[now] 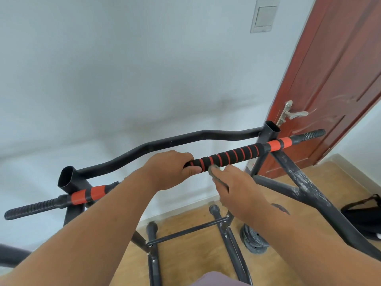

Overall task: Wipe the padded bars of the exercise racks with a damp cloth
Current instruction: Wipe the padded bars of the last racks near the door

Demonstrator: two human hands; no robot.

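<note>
Head view: left hand (pixel 170 169) wraps the bar (pixel 231 155); right hand (pixel 237 193) pinches the cloth (pixel 213 169) (mostly hidden, probably touching) just right of it, padding running on rightward.

Padded bar (pixel 233 155) black, orange spiral stripes; door (pixel 334 79) red-brown.

Both forearms were bare, with no sleeve, watch or band on them. The left hand (pixel 167 169) and the right hand (pixel 237 193) had no gloves and no rings that could be seen. The right forearm had a small dark tattoo (pixel 280 209) near the wrist. At the bottom edge there was a piece of mauve clothing (pixel 214 279).
</note>
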